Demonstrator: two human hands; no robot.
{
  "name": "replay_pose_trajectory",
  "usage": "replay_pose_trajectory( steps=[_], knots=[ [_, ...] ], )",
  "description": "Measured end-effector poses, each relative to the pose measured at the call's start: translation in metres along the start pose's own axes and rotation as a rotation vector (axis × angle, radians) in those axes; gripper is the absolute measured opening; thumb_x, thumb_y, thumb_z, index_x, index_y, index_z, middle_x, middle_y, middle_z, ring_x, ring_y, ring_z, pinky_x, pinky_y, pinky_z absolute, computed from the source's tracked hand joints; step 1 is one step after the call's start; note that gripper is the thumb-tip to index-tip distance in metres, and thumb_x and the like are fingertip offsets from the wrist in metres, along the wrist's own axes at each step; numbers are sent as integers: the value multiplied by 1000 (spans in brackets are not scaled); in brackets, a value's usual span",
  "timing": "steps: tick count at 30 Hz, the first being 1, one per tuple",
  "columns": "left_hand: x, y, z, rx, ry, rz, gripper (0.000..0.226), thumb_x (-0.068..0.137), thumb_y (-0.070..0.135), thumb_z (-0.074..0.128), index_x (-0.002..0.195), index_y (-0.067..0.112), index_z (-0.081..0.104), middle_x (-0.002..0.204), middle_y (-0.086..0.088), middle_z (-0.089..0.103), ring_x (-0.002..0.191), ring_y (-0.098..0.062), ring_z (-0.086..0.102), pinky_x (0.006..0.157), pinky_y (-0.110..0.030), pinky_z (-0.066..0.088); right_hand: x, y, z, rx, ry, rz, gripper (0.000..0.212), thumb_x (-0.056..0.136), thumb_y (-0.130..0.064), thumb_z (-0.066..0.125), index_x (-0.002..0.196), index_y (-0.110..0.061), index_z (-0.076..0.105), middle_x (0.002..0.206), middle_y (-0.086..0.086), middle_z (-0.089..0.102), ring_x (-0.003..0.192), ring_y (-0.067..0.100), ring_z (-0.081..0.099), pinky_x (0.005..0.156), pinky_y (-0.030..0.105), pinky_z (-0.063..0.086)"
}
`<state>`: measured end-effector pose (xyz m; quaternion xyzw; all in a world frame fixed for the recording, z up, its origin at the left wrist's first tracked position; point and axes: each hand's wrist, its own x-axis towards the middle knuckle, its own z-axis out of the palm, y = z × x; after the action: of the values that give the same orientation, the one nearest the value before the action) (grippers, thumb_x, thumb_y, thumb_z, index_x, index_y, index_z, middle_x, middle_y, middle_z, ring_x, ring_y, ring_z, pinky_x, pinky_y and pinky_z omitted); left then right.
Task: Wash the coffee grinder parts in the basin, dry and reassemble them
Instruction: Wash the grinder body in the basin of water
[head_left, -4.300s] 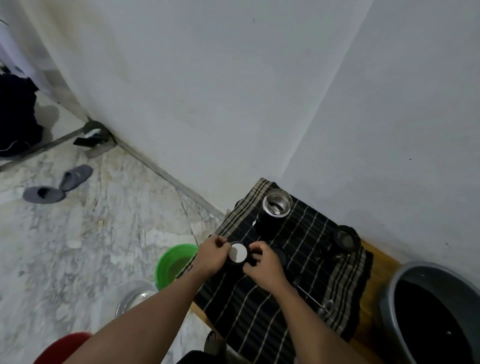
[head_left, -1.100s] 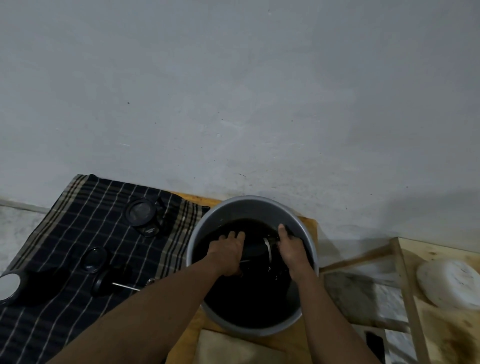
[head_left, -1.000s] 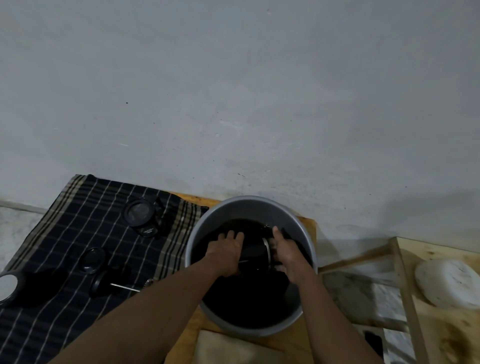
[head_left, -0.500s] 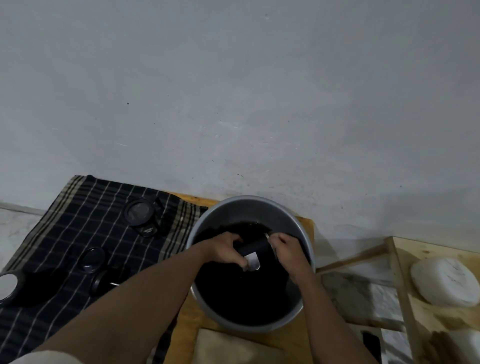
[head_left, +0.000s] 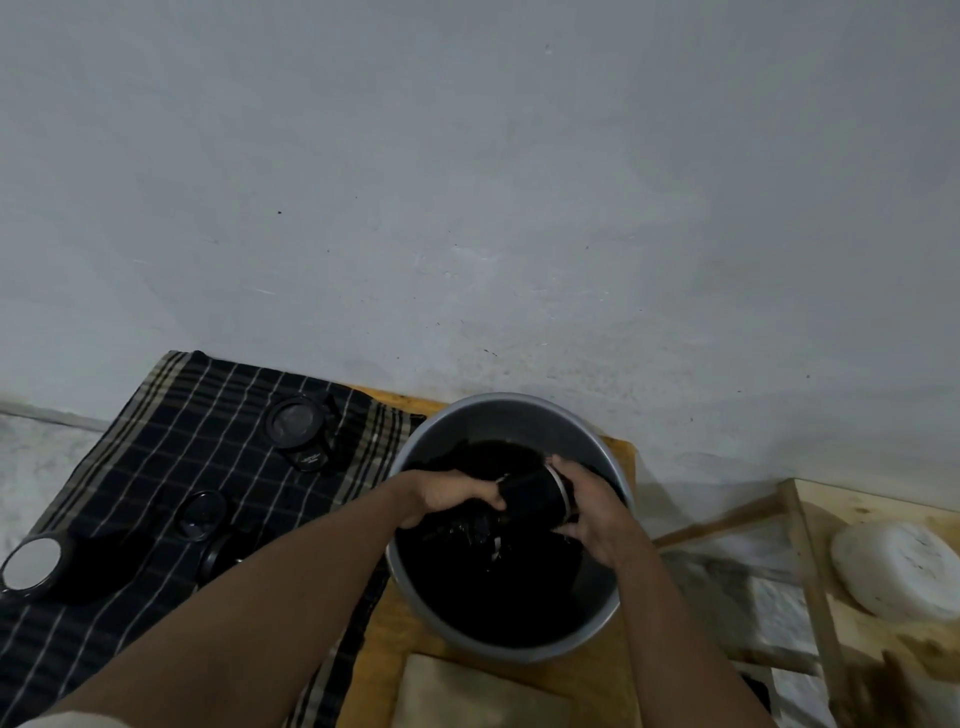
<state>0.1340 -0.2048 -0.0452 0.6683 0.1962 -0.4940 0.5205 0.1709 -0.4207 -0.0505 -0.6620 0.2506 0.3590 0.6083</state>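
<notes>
The left hand (head_left: 451, 496) and right hand (head_left: 593, 508) both curl round a black grinder body (head_left: 532, 498), a cylinder with a metal ring at the right hand's end. It lies on its side just above dark water in the round grey basin (head_left: 496, 413). The basin stands on a wooden table (head_left: 382, 644). The left forearm crosses a dark checked cloth (head_left: 156, 457), which holds a round lid (head_left: 295, 421), a small cap (head_left: 205, 514) and a pale-topped cup (head_left: 31, 567).

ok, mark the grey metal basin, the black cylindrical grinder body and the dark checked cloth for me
grey metal basin (head_left: 488, 418): head view, far inner wall.
black cylindrical grinder body (head_left: 530, 496): head view, middle of its side.
dark checked cloth (head_left: 156, 457): head view, bare patch left of the basin.
</notes>
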Motion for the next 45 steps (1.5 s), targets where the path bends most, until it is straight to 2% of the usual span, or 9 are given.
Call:
replay_pose_trajectory(
  steps=[4, 10, 14, 19, 25, 31, 39, 42, 45],
  knots=[
    [-24, 18, -7, -92, -87, -77, 40, 90, 46, 65, 112, 13, 64, 107, -16, 67, 96, -33, 66, 85, -45, 55, -3, 7, 5, 10, 34, 101, 37, 96, -56, 57, 111, -22, 63, 112, 11, 69, 105, 31, 65, 71, 39, 58],
    [-45, 69, -18, 367, -111, -106, 51, 91, 52, 63, 127, 15, 59, 113, -14, 70, 87, -32, 74, 69, -36, 61, -3, 30, 23, 210, -15, 234, 39, 99, -53, 52, 116, -20, 64, 111, 14, 69, 97, 30, 64, 64, 37, 54],
    [-40, 74, -15, 629, -78, -31, 76, 70, 53, 88, 130, 13, 63, 128, -7, 66, 110, -28, 68, 86, -40, 59, 0, 30, 25, 239, 69, 82, 29, 102, -50, 48, 117, -28, 59, 112, 9, 68, 100, 30, 66, 69, 38, 55],
    [-19, 45, 0, 787, 142, 130, 92, 72, 39, 91, 147, 13, 44, 142, -5, 54, 124, -27, 56, 104, -39, 49, 3, 31, 12, 135, 127, -27, 33, 105, -46, 45, 129, -26, 56, 119, 4, 65, 107, 31, 63, 75, 45, 59],
    [-1, 19, 10, 1082, 296, 134, 97, 73, 40, 89, 146, 16, 30, 140, -10, 49, 122, -35, 57, 98, -47, 52, 13, 39, 18, -176, 198, 4, 26, 107, -41, 38, 116, -26, 57, 118, 10, 64, 109, 35, 61, 92, 53, 55],
    [29, -10, 25, 1027, 435, 183, 87, 78, 25, 84, 143, 22, 27, 139, -12, 42, 122, -40, 52, 92, -50, 54, 15, 35, 16, -484, 397, -161, 39, 108, -24, 40, 119, 5, 62, 116, 25, 65, 108, 39, 61, 80, 32, 42],
    [49, -17, 55, 948, 615, 248, 85, 81, 17, 80, 146, 26, 26, 142, -12, 34, 132, -37, 38, 93, -47, 53, 9, 32, 5, -805, 392, -167, 23, 99, -4, 47, 108, 8, 64, 109, 24, 68, 102, 36, 65, 83, 36, 50],
    [48, -17, 45, 827, 513, 307, 85, 73, 23, 86, 139, 26, 33, 136, -10, 43, 125, -34, 46, 95, -48, 52, -2, 24, 1, -714, 414, -245, 28, 104, -13, 43, 95, 3, 64, 91, 20, 64, 78, 26, 56, 72, 35, 44],
    [39, -17, 24, 601, 305, 313, 89, 62, 19, 93, 136, 23, 43, 133, -6, 53, 120, -28, 55, 100, -43, 52, -12, 19, 3, -579, 380, -408, 31, 100, -17, 52, 72, -5, 58, 76, 1, 56, 69, 16, 51, 73, 32, 38]
  ],
)
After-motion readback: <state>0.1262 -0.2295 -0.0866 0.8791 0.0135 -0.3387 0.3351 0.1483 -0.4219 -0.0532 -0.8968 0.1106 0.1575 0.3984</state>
